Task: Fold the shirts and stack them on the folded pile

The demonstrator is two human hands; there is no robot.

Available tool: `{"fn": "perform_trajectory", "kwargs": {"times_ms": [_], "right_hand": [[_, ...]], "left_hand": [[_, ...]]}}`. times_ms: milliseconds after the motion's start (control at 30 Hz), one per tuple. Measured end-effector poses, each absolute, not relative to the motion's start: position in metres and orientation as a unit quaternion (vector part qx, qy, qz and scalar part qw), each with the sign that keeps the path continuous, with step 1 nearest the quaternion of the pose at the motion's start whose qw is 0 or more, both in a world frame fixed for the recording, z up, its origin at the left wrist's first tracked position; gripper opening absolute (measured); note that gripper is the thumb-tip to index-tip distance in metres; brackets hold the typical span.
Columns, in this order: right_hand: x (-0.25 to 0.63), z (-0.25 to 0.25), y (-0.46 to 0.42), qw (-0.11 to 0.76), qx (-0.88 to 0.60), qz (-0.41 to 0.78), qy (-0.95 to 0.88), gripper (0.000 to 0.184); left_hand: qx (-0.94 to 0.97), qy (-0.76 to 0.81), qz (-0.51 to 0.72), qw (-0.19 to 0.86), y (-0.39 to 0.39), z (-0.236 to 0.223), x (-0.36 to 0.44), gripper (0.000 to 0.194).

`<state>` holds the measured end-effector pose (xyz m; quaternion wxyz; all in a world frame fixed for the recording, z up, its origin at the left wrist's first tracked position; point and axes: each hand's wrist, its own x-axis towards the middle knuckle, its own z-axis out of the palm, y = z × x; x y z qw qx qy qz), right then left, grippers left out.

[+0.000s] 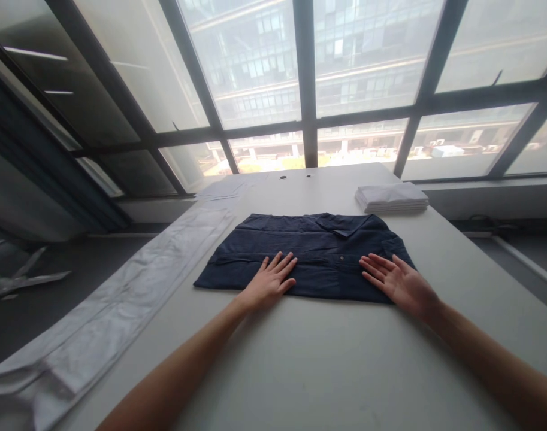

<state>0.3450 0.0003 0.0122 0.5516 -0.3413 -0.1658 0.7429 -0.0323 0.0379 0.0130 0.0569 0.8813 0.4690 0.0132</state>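
- Left hand (269, 284): fingers extended and slightly spread, thumb apart, clasping nothing; they lie over the near part of a folded navy garment (264, 239).
- Right hand (403, 286): fingers straight and close together, thumb held away, gripping nothing; they overlap the garment's near right side, but whether they touch it I cannot tell.
- Pose: both forearms reach forward from the near side; the left palm faces down, the right palm is turned upward and inward.
- One navy garment, flat in the middle of the desk (322, 359) between the hands and the windows (255, 66), one button (342, 258) showing.
- One stack of folded white cloth (392, 197) at the far right; its layers are too fine to count.
- One long white cloth (120, 311) along the left edge.
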Motion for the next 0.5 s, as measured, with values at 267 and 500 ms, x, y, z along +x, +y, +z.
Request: {"fn": "perform_trajectory", "kwargs": {"times_ms": [267,500], "right_hand": [[0.346,0.007,0.0,0.56,-0.332,0.737,-0.183,0.037],[0.347,0.007,0.001,0.558,-0.336,0.734,-0.191,0.039]], "left_hand": [[0.783,0.622,-0.009,-0.002,0.062,0.009,-0.173,0.06],[0.736,0.676,0.014,-0.015,0.075,0.01,-0.2,0.065]]}}
